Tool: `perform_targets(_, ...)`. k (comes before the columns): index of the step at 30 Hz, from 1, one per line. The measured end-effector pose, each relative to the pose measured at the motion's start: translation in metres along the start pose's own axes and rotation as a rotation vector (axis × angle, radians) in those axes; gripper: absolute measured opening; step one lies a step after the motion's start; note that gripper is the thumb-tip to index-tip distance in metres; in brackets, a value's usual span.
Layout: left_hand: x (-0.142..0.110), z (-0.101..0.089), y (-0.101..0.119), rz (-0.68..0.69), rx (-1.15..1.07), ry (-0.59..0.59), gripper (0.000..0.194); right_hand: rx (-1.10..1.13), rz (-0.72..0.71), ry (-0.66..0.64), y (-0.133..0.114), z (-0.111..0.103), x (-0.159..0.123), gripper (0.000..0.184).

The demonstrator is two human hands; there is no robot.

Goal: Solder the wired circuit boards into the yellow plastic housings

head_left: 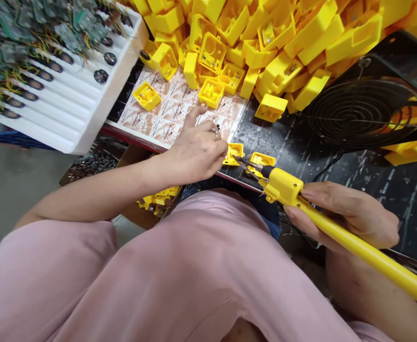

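Observation:
My right hand (pixel 351 213) is closed around a yellow soldering iron (pixel 322 223) with a black collar and a thin metal tip. That tip points left, over the yellow plastic housings at the table's near edge. One housing (pixel 235 154) lies right beside my left hand (pixel 197 149) and is partly covered by it; whether they touch I cannot tell. Another housing (pixel 261 161) sits just to its right, behind the tip. My left hand has its index finger stretched toward an open housing (pixel 211 92), with the other fingers bent and the thumb hidden.
Many yellow housings (pixel 229 33) are heaped along the back. A black fan (pixel 365 104) stands at the right. On the left, a white foam tray (pixel 83 109) carries wired circuit boards and small round speakers. Below the table, a cardboard box (pixel 131 209) contains yellow parts.

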State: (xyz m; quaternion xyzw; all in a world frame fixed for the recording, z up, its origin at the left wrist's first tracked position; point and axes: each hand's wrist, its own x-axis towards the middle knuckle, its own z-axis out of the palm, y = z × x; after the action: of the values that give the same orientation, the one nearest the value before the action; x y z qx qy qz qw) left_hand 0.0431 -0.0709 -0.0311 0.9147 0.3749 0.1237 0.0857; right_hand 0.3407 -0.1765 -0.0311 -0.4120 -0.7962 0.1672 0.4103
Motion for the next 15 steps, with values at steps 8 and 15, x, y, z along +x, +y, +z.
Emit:
perform_targets(8, 0.022, -0.011, -0.011, 0.049, -0.040, -0.194, 0.016, -0.038, -0.296, -0.117, -0.003, -0.007, 0.045, 0.019)
perform_targets(15, 0.030, -0.012, -0.017, 0.068, -0.025, -0.277, 0.022, -0.003, -0.320, -0.172, -0.008, -0.003, 0.051, 0.018)
